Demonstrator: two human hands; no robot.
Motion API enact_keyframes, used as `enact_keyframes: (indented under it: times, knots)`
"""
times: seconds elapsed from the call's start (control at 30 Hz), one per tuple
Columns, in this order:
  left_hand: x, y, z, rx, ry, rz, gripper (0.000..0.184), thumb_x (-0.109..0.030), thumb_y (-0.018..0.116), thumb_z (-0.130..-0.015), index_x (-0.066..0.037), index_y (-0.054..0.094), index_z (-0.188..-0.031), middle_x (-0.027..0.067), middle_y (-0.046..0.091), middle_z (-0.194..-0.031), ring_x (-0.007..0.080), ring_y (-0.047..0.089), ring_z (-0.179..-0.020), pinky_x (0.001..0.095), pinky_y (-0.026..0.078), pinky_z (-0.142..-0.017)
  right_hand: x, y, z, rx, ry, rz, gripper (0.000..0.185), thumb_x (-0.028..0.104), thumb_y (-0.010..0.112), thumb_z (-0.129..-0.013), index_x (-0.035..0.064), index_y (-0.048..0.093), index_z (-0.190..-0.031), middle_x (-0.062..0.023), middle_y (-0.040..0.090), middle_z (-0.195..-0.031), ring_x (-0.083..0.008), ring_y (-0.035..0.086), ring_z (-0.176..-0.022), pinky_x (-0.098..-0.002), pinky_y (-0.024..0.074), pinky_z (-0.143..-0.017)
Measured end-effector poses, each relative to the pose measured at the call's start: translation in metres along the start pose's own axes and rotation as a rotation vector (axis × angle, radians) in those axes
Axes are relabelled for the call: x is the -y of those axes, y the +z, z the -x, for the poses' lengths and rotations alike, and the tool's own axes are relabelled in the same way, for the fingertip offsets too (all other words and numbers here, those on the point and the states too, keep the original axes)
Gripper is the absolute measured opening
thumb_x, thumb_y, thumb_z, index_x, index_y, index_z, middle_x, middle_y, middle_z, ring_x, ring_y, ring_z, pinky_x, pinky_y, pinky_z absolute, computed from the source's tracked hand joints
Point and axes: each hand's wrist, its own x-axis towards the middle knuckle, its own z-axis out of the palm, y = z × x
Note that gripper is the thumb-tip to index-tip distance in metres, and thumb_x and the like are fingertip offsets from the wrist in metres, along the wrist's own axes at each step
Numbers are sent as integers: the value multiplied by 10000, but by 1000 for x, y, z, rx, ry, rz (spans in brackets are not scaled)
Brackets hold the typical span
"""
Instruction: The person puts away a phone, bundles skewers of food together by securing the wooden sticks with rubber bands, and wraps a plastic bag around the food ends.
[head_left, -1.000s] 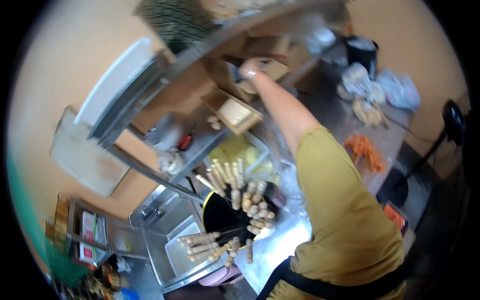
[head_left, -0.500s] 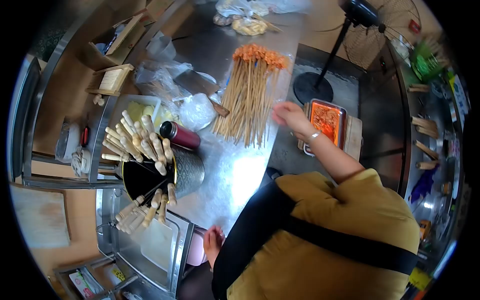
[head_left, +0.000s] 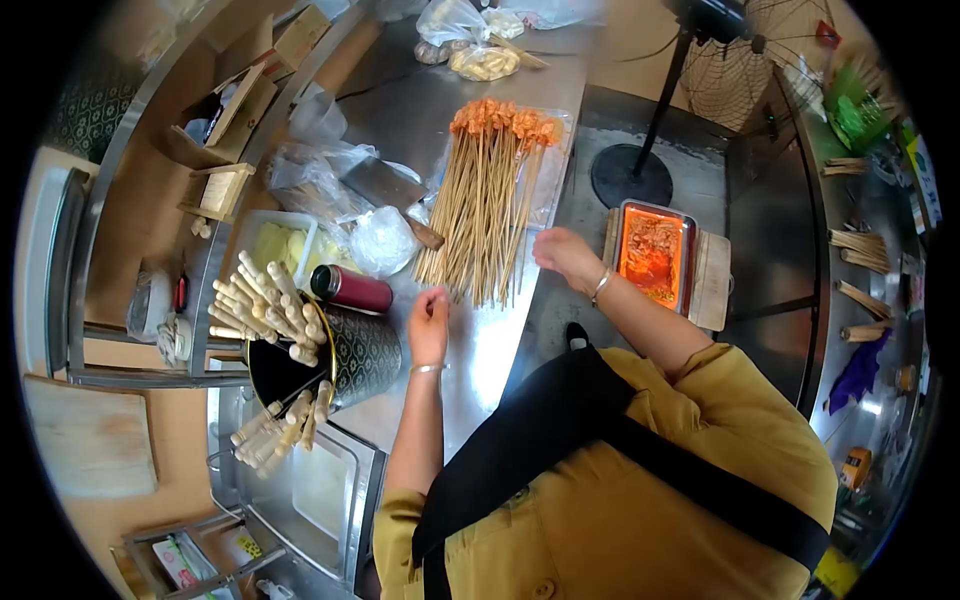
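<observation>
At the left we see wooden handles (head_left: 283,283) crowding a patterned bucket (head_left: 370,355), with a red flask (head_left: 358,290) just beside it. Next comes our left hand (head_left: 429,318) over the steel table (head_left: 478,358), fingers curled; we cannot tell whether it grips anything. Just beyond it the skewers (head_left: 485,205) lie in a broad bundle on the table, their orange-coated ends farthest from us. Our right hand (head_left: 570,257) hangs near their right edge, fingers loose, gripping nothing. Farther right we see a fan (head_left: 632,180) and a tray (head_left: 689,262) of red food.
</observation>
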Motion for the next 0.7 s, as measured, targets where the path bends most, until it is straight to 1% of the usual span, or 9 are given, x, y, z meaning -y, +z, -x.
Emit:
enact_keyframes:
  times: [0.1, 0.13, 0.17, 0.27, 0.43, 0.5, 0.57, 0.67, 0.7]
  knots:
    - [-15, 18, -51, -84, 105, -295, 193, -101, 568, -841, -25, 600, -1015, 84, 621, -940, 154, 597, -754, 270, 487, -663, 1, -8, -40, 28, -21, -77, 288, 56, 600, -780, 8, 496, -1044, -53, 528, -909, -154, 518, -814, -275, 458, -716]
    - [-27, 20, -60, -80, 179, -363, 197, -101, 578, -816, -40, 599, -1003, 115, 611, -983, 217, 597, -814, 300, 483, -715, 10, -4, -37, 12, -64, -72, 312, 71, 603, -774, 3, 479, -1052, -46, 508, -884, -131, 489, -763, -272, 437, -667]
    - [-34, 26, -71, -57, 221, -453, 204, -102, 588, -792, -55, 598, -990, 146, 601, -1026, 280, 597, -873, 331, 479, -766, 15, -8, -46, -62, -40, -6, 309, 96, 589, -790, 3, 472, -1060, -43, 495, -867, -147, 482, -787, -291, 426, -706]
    - [-27, 31, -96, 4, 343, -756, 262, -127, 574, -807, -63, 573, -1061, 132, 568, -1095, 322, 562, -951, 361, 474, -801, 9, -11, -65, -61, -1, 31, 314, 113, 581, -796, -7, 469, -1064, -52, 486, -871, -158, 476, -815, -301, 415, -731]
    - [-20, 25, -116, 141, 208, -868, 264, -153, 617, -760, -102, 575, -1015, 81, 531, -1153, 289, 555, -984, 376, 473, -796, 12, -2, -63, -103, 83, 45, 338, 130, 596, -779, -12, 464, -1056, -58, 474, -878, -162, 455, -814, -308, 400, -738]
    - [-13, 12, -116, 105, 309, -949, 249, -153, 637, -736, -111, 599, -979, 66, 532, -1157, 277, 579, -937, 368, 484, -776, 9, 3, -64, -105, 80, 43, 305, 129, 598, -776, -8, 475, -1020, -52, 477, -854, -158, 458, -797, -305, 402, -719]
    - [-4, 0, -125, 94, 235, -929, 205, -153, 649, -713, -112, 631, -913, 58, 538, -1149, 257, 608, -870, 355, 496, -749, 8, 4, -67, -111, 74, 47, 273, 127, 599, -772, -4, 487, -983, -46, 481, -831, -154, 460, -780, -303, 404, -700]
    - [-18, -8, -130, 89, 184, -955, 177, -155, 647, -706, -106, 645, -876, 62, 568, -1093, 251, 614, -855, 350, 500, -737, 6, 6, -77, -42, 163, 126, 392, 101, 623, -759, 9, 469, -1108, -58, 505, -1007, -178, 502, -925, -299, 448, -801]
    - [-20, -10, -134, 92, 139, -978, 171, -161, 647, -702, -101, 649, -861, 72, 590, -1047, 254, 613, -858, 349, 499, -735, 6, 10, -77, -67, 101, 106, 252, 99, 606, -752, 10, 484, -954, -43, 490, -864, -158, 481, -797, -299, 421, -698]
